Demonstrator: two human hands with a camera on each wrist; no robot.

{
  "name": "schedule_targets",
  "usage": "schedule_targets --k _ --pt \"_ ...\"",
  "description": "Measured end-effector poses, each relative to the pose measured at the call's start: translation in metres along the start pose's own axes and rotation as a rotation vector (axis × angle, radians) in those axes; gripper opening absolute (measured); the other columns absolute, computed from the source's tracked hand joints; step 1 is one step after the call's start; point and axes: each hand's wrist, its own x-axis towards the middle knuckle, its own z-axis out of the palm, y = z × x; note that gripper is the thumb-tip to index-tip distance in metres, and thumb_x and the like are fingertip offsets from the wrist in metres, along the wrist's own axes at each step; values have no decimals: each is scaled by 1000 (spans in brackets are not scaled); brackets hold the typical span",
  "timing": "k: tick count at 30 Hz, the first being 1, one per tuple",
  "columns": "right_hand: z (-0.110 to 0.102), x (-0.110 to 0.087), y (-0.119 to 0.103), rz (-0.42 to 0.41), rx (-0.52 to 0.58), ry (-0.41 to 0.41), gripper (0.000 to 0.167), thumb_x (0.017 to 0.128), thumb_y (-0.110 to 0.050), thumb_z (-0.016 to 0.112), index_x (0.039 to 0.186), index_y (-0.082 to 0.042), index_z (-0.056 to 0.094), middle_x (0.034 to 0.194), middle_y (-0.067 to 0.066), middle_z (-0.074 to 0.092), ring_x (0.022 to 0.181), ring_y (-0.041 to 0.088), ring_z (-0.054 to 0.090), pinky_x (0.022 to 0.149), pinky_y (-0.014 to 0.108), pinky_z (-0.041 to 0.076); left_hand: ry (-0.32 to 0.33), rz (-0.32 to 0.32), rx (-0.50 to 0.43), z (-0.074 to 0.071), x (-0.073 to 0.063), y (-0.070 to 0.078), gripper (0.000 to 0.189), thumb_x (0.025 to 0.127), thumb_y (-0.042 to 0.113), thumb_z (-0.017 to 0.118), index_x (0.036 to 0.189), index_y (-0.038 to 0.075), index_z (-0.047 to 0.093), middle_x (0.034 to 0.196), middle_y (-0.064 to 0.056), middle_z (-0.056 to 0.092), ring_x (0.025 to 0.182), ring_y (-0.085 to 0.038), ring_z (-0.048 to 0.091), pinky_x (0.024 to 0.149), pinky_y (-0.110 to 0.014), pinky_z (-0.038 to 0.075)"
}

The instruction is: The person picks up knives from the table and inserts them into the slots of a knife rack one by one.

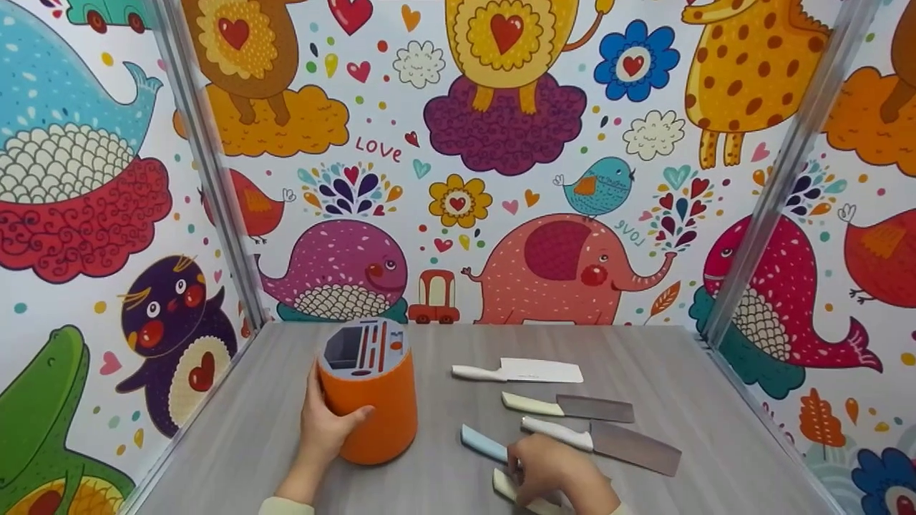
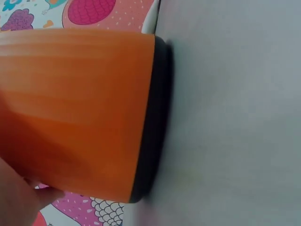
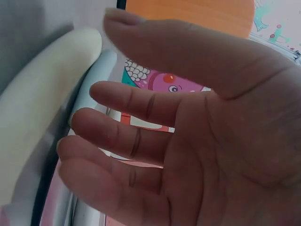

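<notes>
— What lies closest to you?
— A low cream-handled knife (image 1: 505, 487), partly under my right hand (image 1: 557, 468). Just beyond it is the blue-handled knife (image 1: 484, 442), its blade hidden by that hand.
— Are you gripping either?
— No. In the right wrist view my thumb (image 3: 160, 44) stands well apart from gently bent fingers (image 3: 122, 133), nothing between them. Whether a fingertip touches the blue handle, I cannot tell.
— Which way does that handle run?
— Slantwise: its butt points away and leftward, roughly toward the orange knife block (image 1: 381, 420), its other end passing under my fingers. I judge a good pinch turns on crossing that slant, and the right hand is nearer.
— And the left hand (image 1: 325, 423)?
— Wrapped round the block's side on the table (image 1: 444, 343), slots facing up.
— Farther off?
— A white-handled cleaver (image 1: 600, 439), then a second cream-handled knife (image 1: 572, 406), then a white knife (image 1: 517, 371), all with handles to the left.
</notes>
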Motion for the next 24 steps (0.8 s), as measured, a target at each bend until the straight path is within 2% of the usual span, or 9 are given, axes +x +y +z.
schedule_targets --k 4,9,16,24 --pt "-1 -3 -1 -3 -16 -7 30 63 -2 89 81 -14 68 66 -15 49 60 3 41 54 21 38 -31 9 -19 4 2 -1 125 84 27 93 172 23 5 172 -11 31 152 -35 39 131 -62 25" --pt "0 -5 0 -1 -31 -7 33 62 -2 93 78 -15 67 65 -15 48 58 3 39 52 21 36 -28 57 -11 7 3 1 121 84 23 92 171 20 9 171 -13 33 150 -34 40 131 -63 26" --pt "9 0 -2 -12 -140 8 35 58 -3 93 67 -17 62 61 -16 40 56 5 31 49 21 28 -13 62 4 7 2 0 120 83 23 93 170 19 11 170 -13 34 149 -34 41 130 -63 27" --pt "17 7 -11 81 -176 -13 40 61 1 90 68 -19 56 63 -12 40 58 9 32 50 24 28 -2 57 5 5 -2 -2 119 83 22 93 170 20 12 169 -11 36 147 -31 43 130 -60 30"
